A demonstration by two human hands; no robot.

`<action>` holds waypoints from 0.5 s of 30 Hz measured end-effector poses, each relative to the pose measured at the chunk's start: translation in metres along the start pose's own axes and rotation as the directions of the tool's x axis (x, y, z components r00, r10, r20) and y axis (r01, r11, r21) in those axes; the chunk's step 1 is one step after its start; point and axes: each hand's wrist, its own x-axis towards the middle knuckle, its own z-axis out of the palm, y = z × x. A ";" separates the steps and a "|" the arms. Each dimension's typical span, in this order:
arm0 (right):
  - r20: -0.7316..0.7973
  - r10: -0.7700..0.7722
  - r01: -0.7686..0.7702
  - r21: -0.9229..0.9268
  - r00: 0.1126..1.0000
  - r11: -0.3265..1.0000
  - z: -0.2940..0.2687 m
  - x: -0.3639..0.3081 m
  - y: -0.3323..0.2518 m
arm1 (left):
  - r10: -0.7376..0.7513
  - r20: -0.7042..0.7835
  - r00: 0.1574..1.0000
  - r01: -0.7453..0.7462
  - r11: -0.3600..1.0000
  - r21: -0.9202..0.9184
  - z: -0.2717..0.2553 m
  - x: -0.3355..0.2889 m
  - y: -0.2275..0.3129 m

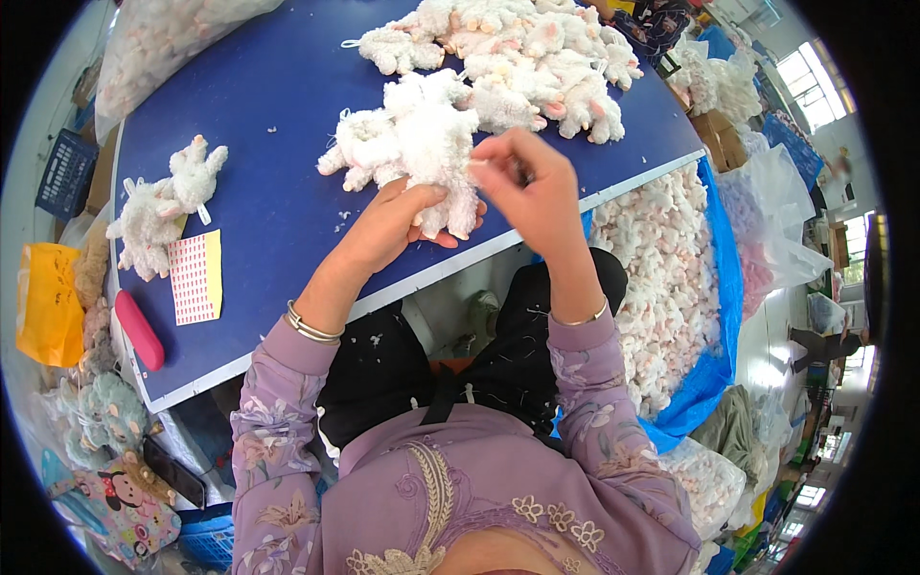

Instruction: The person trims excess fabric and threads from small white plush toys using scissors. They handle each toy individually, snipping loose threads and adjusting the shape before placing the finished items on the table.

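Left hand cradles the white plush toy from below; right hand fingers pinch its side.

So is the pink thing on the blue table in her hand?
No, the pink oblong thing lies alone near the blue table's edge, while both hands are on a white plush toy.
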 end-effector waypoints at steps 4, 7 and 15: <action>0.072 -0.090 0.102 -0.186 0.993 0.977 0.011 -0.006 0.006 | -0.016 -0.023 1.000 0.015 0.999 -0.040 -0.003 -0.001 -0.005; 0.071 -0.076 0.086 -0.153 0.995 0.984 0.011 -0.008 0.014 | -0.044 -0.050 0.998 0.042 0.999 -0.034 0.002 -0.002 -0.002; 0.150 0.137 -0.173 0.264 0.979 0.949 0.007 -0.014 0.020 | 0.041 -0.263 0.964 -0.038 0.999 0.019 -0.002 0.004 -0.003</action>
